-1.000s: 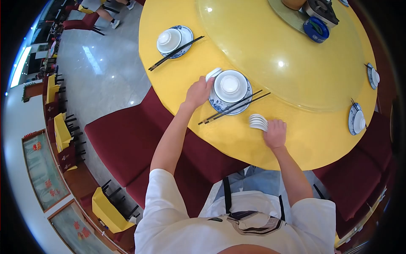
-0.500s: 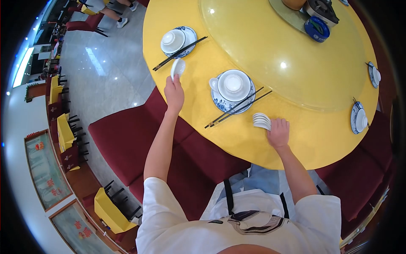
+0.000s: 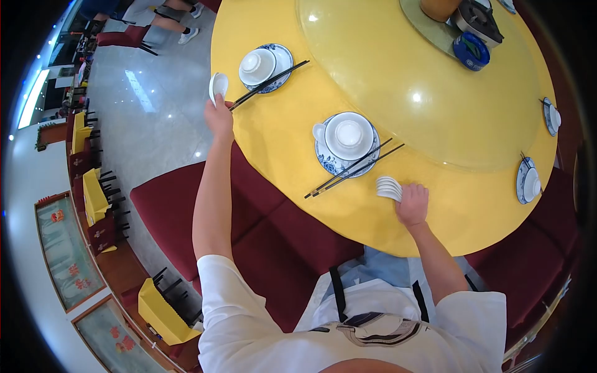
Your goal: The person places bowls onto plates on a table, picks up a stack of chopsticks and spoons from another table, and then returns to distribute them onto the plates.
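My left hand [image 3: 220,118] is closed on a white spoon [image 3: 218,87], held at the table's left edge beside the ends of a pair of black chopsticks [image 3: 268,85]. Those chopsticks lie across a blue-patterned plate [image 3: 284,59] bearing an upturned white cup [image 3: 250,63] in a bowl. My right hand [image 3: 413,204] grips a stack of several white spoons [image 3: 388,188] above the yellow cloth. To its left, another patterned plate [image 3: 328,163] holds a bowl, an upturned cup [image 3: 348,133] and a white spoon [image 3: 318,131], with chopsticks [image 3: 354,168] across its edge.
A glass turntable [image 3: 398,87] covers the middle of the yellow table [image 3: 273,143], with a blue ashtray [image 3: 471,51] on it. Two more settings stand at the right. Dark red chairs [image 3: 168,205] line the near side. A person's legs [image 3: 168,23] show at the upper left.
My left hand has moved left with its spoon, out to the table's edge. The right hand stays near the same place with the spoons. The table sits slightly lower in view.
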The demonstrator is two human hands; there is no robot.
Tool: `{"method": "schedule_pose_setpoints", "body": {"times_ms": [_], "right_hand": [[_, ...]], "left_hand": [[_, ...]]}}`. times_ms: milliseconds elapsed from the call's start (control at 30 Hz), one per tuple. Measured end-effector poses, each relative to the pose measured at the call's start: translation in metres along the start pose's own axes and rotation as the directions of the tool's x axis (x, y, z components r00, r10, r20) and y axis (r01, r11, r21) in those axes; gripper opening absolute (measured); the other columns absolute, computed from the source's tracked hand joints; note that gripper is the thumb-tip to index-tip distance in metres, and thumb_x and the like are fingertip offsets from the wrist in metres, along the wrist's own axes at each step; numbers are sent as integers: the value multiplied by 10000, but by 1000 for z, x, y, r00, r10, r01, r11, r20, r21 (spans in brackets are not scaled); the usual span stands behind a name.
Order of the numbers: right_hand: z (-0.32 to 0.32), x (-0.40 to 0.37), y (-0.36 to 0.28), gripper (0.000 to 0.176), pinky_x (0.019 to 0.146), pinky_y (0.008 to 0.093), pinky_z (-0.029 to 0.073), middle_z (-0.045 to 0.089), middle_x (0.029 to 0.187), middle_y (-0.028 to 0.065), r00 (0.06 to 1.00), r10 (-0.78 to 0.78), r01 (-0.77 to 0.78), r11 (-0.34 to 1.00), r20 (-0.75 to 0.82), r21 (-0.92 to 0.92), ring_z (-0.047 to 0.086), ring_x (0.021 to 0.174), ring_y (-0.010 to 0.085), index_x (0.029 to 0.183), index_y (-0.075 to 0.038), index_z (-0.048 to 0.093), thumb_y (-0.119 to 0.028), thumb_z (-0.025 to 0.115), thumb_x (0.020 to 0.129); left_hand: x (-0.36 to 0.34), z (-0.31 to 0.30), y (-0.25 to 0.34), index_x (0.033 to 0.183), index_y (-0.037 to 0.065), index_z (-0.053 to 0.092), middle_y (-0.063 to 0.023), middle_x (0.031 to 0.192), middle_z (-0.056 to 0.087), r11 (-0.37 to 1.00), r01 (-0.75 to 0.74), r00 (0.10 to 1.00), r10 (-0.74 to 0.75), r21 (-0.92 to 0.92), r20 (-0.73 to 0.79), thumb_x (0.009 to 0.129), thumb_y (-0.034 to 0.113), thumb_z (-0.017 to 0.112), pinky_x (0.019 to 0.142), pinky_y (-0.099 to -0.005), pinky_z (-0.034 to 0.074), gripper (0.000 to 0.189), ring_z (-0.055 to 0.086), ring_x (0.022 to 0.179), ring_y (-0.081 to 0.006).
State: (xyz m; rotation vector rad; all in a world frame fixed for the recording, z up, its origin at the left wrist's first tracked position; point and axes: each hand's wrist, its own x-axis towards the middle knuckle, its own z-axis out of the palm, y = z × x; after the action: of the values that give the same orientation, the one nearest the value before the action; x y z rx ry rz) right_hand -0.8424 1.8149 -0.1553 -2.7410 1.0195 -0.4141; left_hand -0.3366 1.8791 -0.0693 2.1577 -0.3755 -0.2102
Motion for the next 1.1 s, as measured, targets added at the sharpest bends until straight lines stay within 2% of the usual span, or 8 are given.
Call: {"method": "schedule_pose_setpoints", "body": {"times_ms": [133,267,367,567,767,867,933,1100], "right_hand": [[-4,2,-1,222,654,403,351,489,769,103,1000,2,-2,1000,23,-10,460,717,286,882,-55,534,-175,599,707],[-3,2,0,219,641,404,343,482,759,104,999,9,-9,1000,49,10,455,705,289,872,-55,524,-189,588,710],[-1,3,0,197,626,420,326,453,741,125,1000,-2,2,999,16,36,434,685,309,848,-46,512,-182,568,717],[-1,4,0,197,613,399,342,478,744,103,1000,4,-4,1000,13,0,450,677,276,854,-54,530,-204,568,732],[-2,7,-1,197,628,397,360,487,747,92,1000,14,-14,1000,-3,-13,456,689,279,845,-53,545,-202,574,720],[-2,5,-1,207,648,402,370,487,751,90,1000,26,-26,1000,12,-5,459,695,281,855,-54,554,-201,578,711],[-1,6,0,207,654,402,372,486,752,90,999,35,-35,999,3,-2,460,696,278,858,-57,556,-199,579,709],[0,4,3,225,665,398,377,486,754,86,998,48,-48,999,27,-12,461,701,270,866,-65,562,-206,590,693]], "left_hand": [[30,8,-6,975,-30,566,-88,775,639,999,24,998,-22,40,-54,949,245,454,701,-343,427,298,575,754,-189],[66,14,-18,971,-26,578,-87,803,642,999,-13,999,14,42,-42,943,240,469,704,-336,427,289,570,761,-178],[92,22,-32,1013,-10,595,-45,788,616,999,-15,1000,15,47,-2,927,244,522,600,-287,420,278,502,631,-113],[124,55,-43,980,-26,630,-49,791,606,998,52,994,-55,34,92,897,276,587,677,-297,432,316,516,736,-126],[147,74,-47,970,-26,643,-31,808,605,965,130,935,-43,-227,351,889,245,612,640,-252,424,285,517,720,-95],[158,76,-50,979,-23,646,-35,800,608,968,104,935,-16,-230,355,896,227,603,643,-252,430,267,524,707,-95],[172,80,-58,1024,-30,637,-42,840,625,980,98,970,-56,-174,235,895,206,607,661,-245,437,271,540,723,-99],[170,87,-58,1100,-30,614,-47,934,640,990,86,960,-51,-116,274,884,179,619,686,-236,448,300,565,771,-104]]}}
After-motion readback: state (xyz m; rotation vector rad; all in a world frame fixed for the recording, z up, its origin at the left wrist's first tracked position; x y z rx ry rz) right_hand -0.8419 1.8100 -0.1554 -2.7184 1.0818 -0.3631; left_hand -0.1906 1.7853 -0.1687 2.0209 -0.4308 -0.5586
